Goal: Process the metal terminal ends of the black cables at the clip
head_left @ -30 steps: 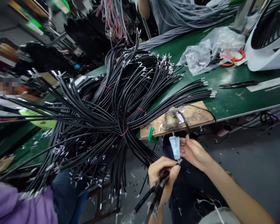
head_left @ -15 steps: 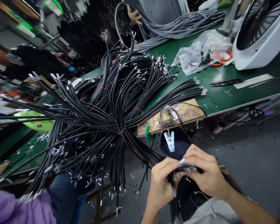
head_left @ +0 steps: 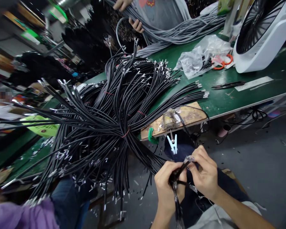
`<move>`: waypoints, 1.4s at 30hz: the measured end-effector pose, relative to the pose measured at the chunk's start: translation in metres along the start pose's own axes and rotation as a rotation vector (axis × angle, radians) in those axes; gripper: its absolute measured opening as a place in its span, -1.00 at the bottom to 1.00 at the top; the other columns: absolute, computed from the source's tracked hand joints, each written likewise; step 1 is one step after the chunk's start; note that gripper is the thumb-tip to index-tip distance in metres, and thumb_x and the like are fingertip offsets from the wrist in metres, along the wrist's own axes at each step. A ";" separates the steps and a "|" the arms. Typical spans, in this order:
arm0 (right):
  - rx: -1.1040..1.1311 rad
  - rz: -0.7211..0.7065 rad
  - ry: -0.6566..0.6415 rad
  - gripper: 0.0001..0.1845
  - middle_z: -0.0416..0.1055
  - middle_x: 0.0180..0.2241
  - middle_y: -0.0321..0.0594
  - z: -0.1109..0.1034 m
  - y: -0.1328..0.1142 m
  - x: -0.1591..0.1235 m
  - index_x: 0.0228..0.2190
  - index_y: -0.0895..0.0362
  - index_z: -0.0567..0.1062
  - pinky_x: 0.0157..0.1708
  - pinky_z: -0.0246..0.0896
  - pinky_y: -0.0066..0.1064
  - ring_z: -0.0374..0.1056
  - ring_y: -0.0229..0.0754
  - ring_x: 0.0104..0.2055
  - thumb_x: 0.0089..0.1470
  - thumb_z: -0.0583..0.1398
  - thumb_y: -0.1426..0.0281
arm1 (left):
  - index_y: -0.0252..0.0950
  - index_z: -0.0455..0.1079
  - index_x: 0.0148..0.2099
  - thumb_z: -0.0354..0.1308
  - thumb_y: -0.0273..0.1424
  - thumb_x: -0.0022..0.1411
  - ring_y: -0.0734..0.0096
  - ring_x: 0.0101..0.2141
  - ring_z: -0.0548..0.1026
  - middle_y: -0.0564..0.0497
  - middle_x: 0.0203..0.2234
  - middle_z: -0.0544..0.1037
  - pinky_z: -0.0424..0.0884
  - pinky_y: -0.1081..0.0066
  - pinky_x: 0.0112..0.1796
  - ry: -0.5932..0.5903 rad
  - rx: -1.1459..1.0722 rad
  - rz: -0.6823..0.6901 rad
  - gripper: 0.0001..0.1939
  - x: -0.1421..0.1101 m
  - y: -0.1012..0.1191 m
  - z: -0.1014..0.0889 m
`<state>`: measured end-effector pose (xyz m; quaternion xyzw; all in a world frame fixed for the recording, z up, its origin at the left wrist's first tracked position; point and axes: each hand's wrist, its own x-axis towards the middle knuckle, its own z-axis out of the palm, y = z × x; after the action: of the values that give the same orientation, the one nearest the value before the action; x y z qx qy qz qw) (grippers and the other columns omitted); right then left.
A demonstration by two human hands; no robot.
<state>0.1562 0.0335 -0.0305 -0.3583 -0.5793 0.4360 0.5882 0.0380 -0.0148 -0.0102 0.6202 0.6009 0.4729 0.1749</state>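
A large heap of black cables (head_left: 124, 117) with stripped, silvery ends spreads over the table's edge, tied with thin red ties. One bundle of it runs down to my hands. My left hand (head_left: 168, 184) is closed round this bundle, with some cable ends hanging below it. My right hand (head_left: 205, 173) pinches the tips of a few cables that stick out from the left hand; its fingertips partly hide them. Beyond my hands, a light blue clip (head_left: 173, 144) sits on the shaft of a small motor (head_left: 169, 120), which is fixed on a wooden board (head_left: 193, 111).
A green clamp (head_left: 152, 136) grips the board's edge. On the green table (head_left: 228, 101) lie tweezers (head_left: 228, 85), orange-handled scissors (head_left: 222, 63), a plastic bag (head_left: 193, 60) and a white fan (head_left: 255, 47). Across it, a person's hands (head_left: 135, 24) handle grey cables (head_left: 181, 33). A purple sleeve (head_left: 30, 214) is at lower left.
My hands have moved slightly apart. My right hand has shifted from beside my left thumb to the cable tips, which now point up and right. More of the person opposite shows.
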 end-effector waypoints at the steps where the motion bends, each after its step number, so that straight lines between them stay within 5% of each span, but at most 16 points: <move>1: 0.118 0.101 0.007 -0.85 0.25 -0.53 -0.25 0.004 0.001 -0.002 -0.53 0.12 0.47 -0.39 0.09 -0.33 0.16 -0.18 -0.42 0.07 0.22 0.45 | -0.32 0.44 -0.31 0.19 -0.60 0.09 0.50 -0.53 0.44 0.03 -0.52 0.48 0.35 0.53 -0.50 0.013 0.000 -0.014 -0.89 0.000 0.000 0.000; 5: 0.744 0.652 -0.027 -0.78 0.29 -0.50 -0.27 0.016 0.000 -0.004 -0.52 0.14 0.51 -0.43 0.14 -0.44 0.20 -0.26 -0.45 -0.04 0.34 0.25 | -0.31 0.42 -0.35 0.22 -0.53 0.10 0.51 -0.55 0.42 0.05 -0.53 0.45 0.33 0.55 -0.53 0.084 -0.081 -0.037 -0.95 0.002 -0.001 0.000; 8: 0.935 0.848 -0.132 -0.73 0.38 -0.46 -0.25 0.016 -0.001 0.000 -0.48 0.16 0.54 -0.40 0.18 -0.47 0.25 -0.29 -0.43 -0.16 0.41 0.23 | -0.31 0.41 -0.39 0.21 -0.47 0.14 0.50 -0.54 0.42 0.06 -0.55 0.45 0.32 0.54 -0.50 0.057 -0.128 -0.058 -0.94 0.003 -0.002 -0.003; 10: 0.855 0.743 -0.226 -0.77 0.36 -0.47 -0.25 0.011 0.001 0.003 -0.47 0.16 0.54 -0.41 0.18 -0.47 0.26 -0.28 -0.43 -0.08 0.37 0.25 | -0.32 0.42 -0.41 0.15 -0.45 0.20 0.50 -0.54 0.41 0.07 -0.58 0.43 0.31 0.53 -0.48 0.009 -0.135 -0.066 -0.88 0.004 -0.002 -0.007; 14: 0.395 0.184 -0.248 -0.94 0.32 -0.43 -0.23 -0.003 0.008 0.008 -0.34 0.13 0.53 -0.41 0.15 -0.43 0.24 -0.24 -0.38 0.10 0.24 0.43 | -0.33 0.34 -0.50 0.03 -0.43 0.29 0.57 -0.62 0.31 0.12 -0.67 0.30 0.18 0.54 -0.55 -0.106 -0.133 -0.156 -0.71 0.004 0.000 -0.013; 16: 0.235 -0.051 -0.304 -0.78 0.37 -0.31 -0.16 -0.008 0.011 0.011 -0.18 0.12 0.51 -0.34 0.18 -0.38 0.26 -0.20 -0.31 0.10 0.21 0.53 | -0.33 0.28 -0.54 -0.01 -0.39 0.31 0.60 -0.65 0.24 0.13 -0.70 0.24 0.13 0.55 -0.58 -0.130 -0.155 -0.214 -0.65 0.005 0.000 -0.015; 19: 0.200 -0.189 -0.379 -0.79 0.40 -0.31 -0.13 -0.008 0.015 0.013 -0.20 0.14 0.50 -0.29 0.17 -0.33 0.27 -0.17 -0.29 0.11 0.19 0.57 | -0.33 0.25 -0.58 -0.01 -0.36 0.32 0.62 -0.67 0.18 0.14 -0.72 0.21 0.09 0.55 -0.59 -0.177 -0.207 -0.254 -0.60 0.007 -0.001 -0.016; 21: 0.299 -0.085 -0.348 -0.96 0.35 -0.43 -0.20 -0.001 0.016 0.010 -0.38 0.15 0.51 -0.36 0.13 -0.35 0.23 -0.20 -0.37 0.10 0.22 0.48 | -0.34 0.30 -0.57 0.01 -0.35 0.32 0.61 -0.67 0.20 0.13 -0.72 0.23 0.10 0.54 -0.58 -0.213 -0.265 -0.226 -0.61 0.008 -0.006 -0.017; 26: 0.902 0.593 -0.244 -0.72 0.21 -0.55 -0.34 0.022 0.017 -0.003 -0.55 0.14 0.47 -0.51 0.04 -0.48 0.13 -0.32 -0.51 -0.07 0.36 0.21 | -0.33 0.41 -0.49 0.21 -0.23 0.18 0.54 -0.61 0.28 0.08 -0.66 0.34 0.17 0.51 -0.55 -0.167 -0.406 -0.071 -0.69 0.013 -0.020 -0.015; 29: 1.016 0.852 -0.337 -0.65 0.25 -0.58 -0.35 0.018 0.018 0.002 -0.60 0.18 0.50 -0.48 0.07 -0.50 0.17 -0.35 -0.52 -0.27 0.45 0.19 | -0.32 0.45 -0.47 0.27 -0.23 0.12 0.51 -0.57 0.34 0.05 -0.61 0.41 0.22 0.49 -0.51 -0.148 -0.446 -0.045 -0.73 0.015 -0.025 -0.014; 36: 0.333 0.757 -0.731 -0.69 0.32 -0.60 -0.34 -0.025 0.007 0.055 -0.55 0.25 0.53 -0.51 0.00 -0.49 0.16 -0.35 -0.53 -0.22 0.42 0.26 | -0.29 0.50 -0.43 0.30 -0.44 0.09 0.47 -0.54 0.41 0.05 -0.59 0.47 0.30 0.47 -0.47 -0.096 -0.291 -0.041 -0.93 0.017 -0.020 -0.016; 39: 0.260 0.706 -0.656 -0.59 0.30 -0.61 -0.34 -0.024 0.012 0.071 -0.57 0.24 0.50 -0.52 0.00 -0.48 0.12 -0.35 -0.54 -0.13 0.36 0.12 | -0.29 0.49 -0.43 0.33 -0.47 0.05 0.48 -0.55 0.41 0.07 -0.59 0.46 0.30 0.47 -0.47 -0.051 -0.300 -0.042 -0.93 0.016 -0.019 -0.015; 42: 0.421 0.671 -0.516 -0.48 0.22 -0.63 -0.36 -0.005 0.024 0.074 -0.58 0.23 0.47 -0.55 -0.02 -0.48 0.05 -0.37 -0.57 -0.03 0.25 -0.02 | -0.29 0.48 -0.44 0.33 -0.50 0.03 0.50 -0.53 0.41 0.09 -0.59 0.46 0.31 0.49 -0.47 0.003 -0.326 -0.041 -0.91 0.016 -0.020 -0.014</move>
<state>0.1554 0.1116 -0.0253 -0.2784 -0.4578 0.7848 0.3114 0.0122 -0.0009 -0.0131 0.5704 0.5290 0.5616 0.2818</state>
